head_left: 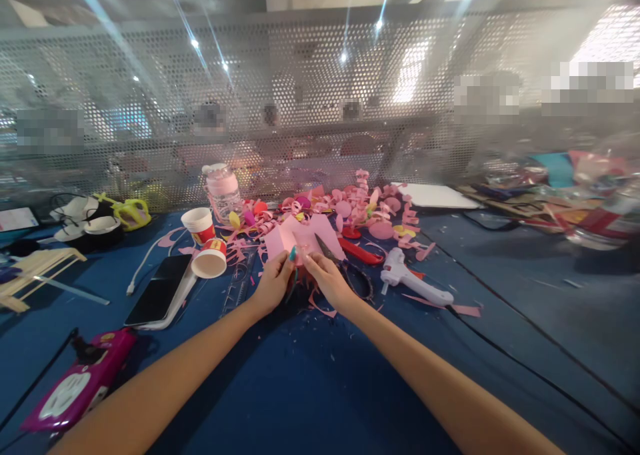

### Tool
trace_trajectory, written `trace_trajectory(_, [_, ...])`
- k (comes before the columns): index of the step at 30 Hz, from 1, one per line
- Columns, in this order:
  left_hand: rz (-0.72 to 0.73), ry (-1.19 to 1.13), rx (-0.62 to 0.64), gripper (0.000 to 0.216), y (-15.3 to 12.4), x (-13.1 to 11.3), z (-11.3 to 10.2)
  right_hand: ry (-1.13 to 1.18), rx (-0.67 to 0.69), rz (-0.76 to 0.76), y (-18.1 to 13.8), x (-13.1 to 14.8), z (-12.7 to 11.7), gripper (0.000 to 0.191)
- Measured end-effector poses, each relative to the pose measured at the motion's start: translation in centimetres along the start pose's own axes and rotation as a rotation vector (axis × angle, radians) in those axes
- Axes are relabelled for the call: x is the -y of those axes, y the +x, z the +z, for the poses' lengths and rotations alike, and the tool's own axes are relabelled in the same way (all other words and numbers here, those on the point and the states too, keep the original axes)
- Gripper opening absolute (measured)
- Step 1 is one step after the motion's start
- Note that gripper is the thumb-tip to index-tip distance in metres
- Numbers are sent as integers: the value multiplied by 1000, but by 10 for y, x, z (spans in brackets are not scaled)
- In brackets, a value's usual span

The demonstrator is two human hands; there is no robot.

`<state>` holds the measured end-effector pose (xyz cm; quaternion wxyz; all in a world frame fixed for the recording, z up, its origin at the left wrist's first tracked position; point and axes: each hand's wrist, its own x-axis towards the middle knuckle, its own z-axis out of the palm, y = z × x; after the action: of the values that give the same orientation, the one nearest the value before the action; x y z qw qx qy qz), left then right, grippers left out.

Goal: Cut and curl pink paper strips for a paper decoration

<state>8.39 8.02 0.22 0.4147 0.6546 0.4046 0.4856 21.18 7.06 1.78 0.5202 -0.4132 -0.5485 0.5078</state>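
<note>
My left hand (pixel 273 283) and my right hand (pixel 326 278) meet over the table, fingertips pinched on a small piece of pink paper (pixel 300 253). A teal, curved object (pixel 293 255) shows at my left fingers; its kind I cannot make out. Just behind the hands lie larger pink paper sheets (pixel 280 236). Scissors (pixel 360 280) with dark handles rest beside my right hand, their blade over the pink paper. A red-handled tool (pixel 363 251) lies just beyond them. Farther back is a heap of pink paper curls and discs (pixel 377 218).
A white glue gun (pixel 415 281) with its cord lies at right. To the left are paper cups (pixel 209 260), a black phone (pixel 163 288), a clear ruler (pixel 237 281) and a magenta power strip (pixel 83 381). A pink-lidded bottle (pixel 223 191) stands before the perforated metal screen (pixel 300 81).
</note>
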Motion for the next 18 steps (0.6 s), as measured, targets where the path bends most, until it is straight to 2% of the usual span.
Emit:
trace_trajectory(3, [7,-30,45,40,-1,-1,1,0,67,-13,1,-2,0,44])
trace_trajectory(7, [-9,-45,53,39,-4,0,1,3,14,6,1,-3,0,45])
trace_trajectory(9, [93,-4,-27,37,-5,2,0,23,-1,31,1,-2,1,46])
trace_trajectory(11, [268,79,-91,43,-5,4,-2,47,3,40,1,-1,2,46])
trace_trajectory(14, [461,234,-67,64,-2,6,-6,87,11,53,-1,3,4,44])
trace_trajectory(18, [492,322,-38,45,1,5,-9,121,37,92,-2,6,5,44])
